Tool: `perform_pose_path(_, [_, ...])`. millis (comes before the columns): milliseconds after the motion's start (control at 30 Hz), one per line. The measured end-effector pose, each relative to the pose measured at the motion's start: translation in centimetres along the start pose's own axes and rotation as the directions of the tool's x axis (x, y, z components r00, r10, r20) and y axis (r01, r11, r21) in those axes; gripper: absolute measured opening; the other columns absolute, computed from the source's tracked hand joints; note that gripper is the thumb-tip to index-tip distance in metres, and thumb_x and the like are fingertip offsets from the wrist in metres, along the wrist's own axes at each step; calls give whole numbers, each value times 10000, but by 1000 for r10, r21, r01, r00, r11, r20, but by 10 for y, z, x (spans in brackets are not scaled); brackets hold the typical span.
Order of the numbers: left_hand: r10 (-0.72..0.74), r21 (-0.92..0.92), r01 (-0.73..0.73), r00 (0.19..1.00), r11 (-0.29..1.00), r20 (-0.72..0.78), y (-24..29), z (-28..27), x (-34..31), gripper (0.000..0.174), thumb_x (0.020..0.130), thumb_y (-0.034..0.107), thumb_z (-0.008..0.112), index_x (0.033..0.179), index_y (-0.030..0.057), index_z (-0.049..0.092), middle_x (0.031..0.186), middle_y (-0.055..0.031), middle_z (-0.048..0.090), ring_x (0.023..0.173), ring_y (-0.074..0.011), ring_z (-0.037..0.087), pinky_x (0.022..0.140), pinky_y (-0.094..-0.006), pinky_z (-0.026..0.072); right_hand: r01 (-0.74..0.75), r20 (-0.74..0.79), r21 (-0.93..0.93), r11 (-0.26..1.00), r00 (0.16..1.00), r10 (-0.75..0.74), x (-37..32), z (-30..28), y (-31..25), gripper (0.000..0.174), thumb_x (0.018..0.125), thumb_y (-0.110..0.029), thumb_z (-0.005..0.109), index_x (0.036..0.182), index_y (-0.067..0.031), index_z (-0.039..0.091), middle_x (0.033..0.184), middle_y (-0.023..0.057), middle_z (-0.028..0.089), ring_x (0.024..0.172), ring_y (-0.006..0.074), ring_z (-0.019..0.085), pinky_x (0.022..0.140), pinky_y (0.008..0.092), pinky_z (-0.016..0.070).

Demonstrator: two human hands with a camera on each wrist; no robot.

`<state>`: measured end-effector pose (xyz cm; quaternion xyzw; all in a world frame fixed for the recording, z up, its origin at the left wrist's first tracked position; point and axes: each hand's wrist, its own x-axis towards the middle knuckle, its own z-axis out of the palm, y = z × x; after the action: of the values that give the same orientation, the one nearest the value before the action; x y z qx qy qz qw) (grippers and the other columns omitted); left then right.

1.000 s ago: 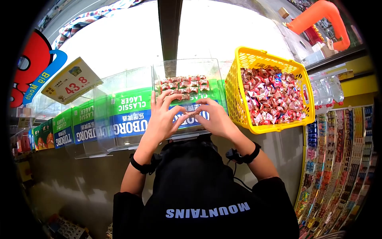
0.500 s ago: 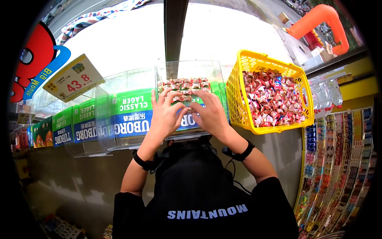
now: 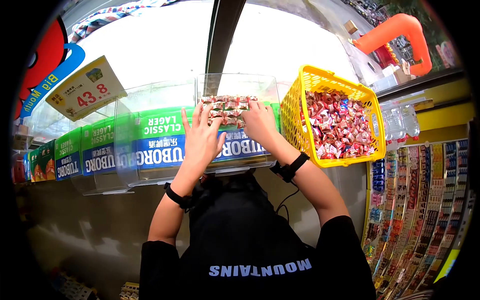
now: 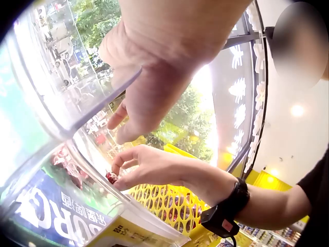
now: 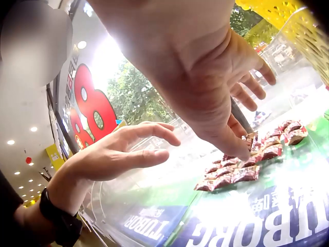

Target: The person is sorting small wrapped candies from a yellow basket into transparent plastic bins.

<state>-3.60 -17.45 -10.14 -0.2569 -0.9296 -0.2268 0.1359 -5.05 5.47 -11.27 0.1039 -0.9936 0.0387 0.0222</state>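
left wrist view: candy (image 4: pixel 111 177) pinched in right hand (image 4: pixel 151 165)

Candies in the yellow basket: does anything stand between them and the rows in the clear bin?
Yes: beside the loose candies stands the basket's lattice wall, then the clear bin's side panel. The right hand is also at the right end of the rows.

Shop interior, daylight through big window (image 3: pixel 285 42).
Dark window post (image 3: pixel 220 47), grey floor (image 3: pixel 105 220), packed shelf rack (image 3: pixel 412 215), pale ceiling (image 4: pixel 282 134), round lights (image 4: pixel 297 110) on.
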Motion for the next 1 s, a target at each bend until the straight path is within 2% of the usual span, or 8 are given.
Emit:
perform_pose_path(167, [-8, -30, 8, 1000, 1000, -6, -2, 1, -1, 319, 861, 266, 826, 1135, 158, 701, 1508, -147, 503, 1549, -381, 323, 1281, -713, 118, -71, 4, -142, 987, 997, 72, 21, 35, 9, 119, 778, -117, 746, 888, -132, 790, 1223, 155, 652, 1236, 361, 599, 991, 550, 462])
perform_pose_path(267, [-8, -38, 8, 1000, 999, -6, -3, 1, -1, 323, 859, 270, 828, 1133, 156, 701, 1506, -147, 504, 1550, -381, 321, 1279, -717, 118, -16, -53, -158, 987, 999, 7, 24, 51, 19, 89, 776, -123, 742, 846, -128, 797, 1164, 130, 659, 1155, 341, 603, 919, 524, 460])
perform_pose_path(367, [-13, -43, 14, 1000, 999, 8, -3, 1, -2, 343, 850, 280, 837, 1142, 157, 704, 1508, -147, 504, 1547, -389, 324, 1280, -716, 120, 13, -48, -190, 982, 999, -23, 26, 47, 17, 90, 776, -119, 741, 840, -132, 802, 1168, 122, 663, 1163, 337, 601, 933, 522, 461])
perform_pose_path(467, [-19, -52, 20, 1000, 998, 7, -2, 0, -1, 359, 835, 279, 845, 1144, 152, 713, 1514, -148, 505, 1544, -394, 328, 1283, -712, 119, -13, -3, -201, 980, 1000, 13, 28, 49, 15, 101, 784, -118, 745, 867, -129, 801, 1310, 139, 665, 1231, 344, 609, 1017, 560, 461])
perform_pose_path(667, [-19, -48, 18, 1000, 999, -3, -2, 1, 0, 385, 810, 288, 859, 1145, 153, 722, 1530, -151, 510, 1546, -389, 329, 1290, -709, 96, -20, 23, -188, 982, 999, 25, 26, 50, 13, 131, 777, -118, 751, 897, -130, 803, 1326, 153, 663, 1227, 355, 613, 1024, 554, 462])
perform_pose_path(767, [-29, -53, 30, 999, 998, 16, -2, 0, -1, 403, 818, 293, 856, 1169, 155, 714, 1538, -146, 507, 1554, -388, 318, 1294, -706, 84, 24, -106, -113, 993, 994, -36, 16, 37, 3, 207, 777, -117, 767, 982, -123, 789, 1331, 155, 652, 1249, 351, 600, 1030, 528, 463])
perform_pose_path(867, [-30, -50, 31, 999, 998, 23, 0, -4, -1, 420, 825, 296, 853, 1193, 156, 705, 1536, -138, 507, 1557, -385, 314, 1298, -704, 82, 113, -243, -9, 994, 964, -112, -10, -10, -25, 171, 805, -120, 729, 975, -105, 749, 1177, 145, 654, 1162, 331, 603, 1004, 474, 458])
perform_pose_path(1000, [-36, -30, 37, 998, 999, 44, -1, -5, -1, 391, 852, 299, 827, 1207, 187, 706, 1557, -114, 477, 1564, -387, 301, 1292, -705, 108, 224, -236, 126, 966, 953, -190, -72, -90, -54, 232, 830, -145, 764, 1045, -81, 709, 1301, 176, 649, 1284, 346, 588, 1129, 515, 435])
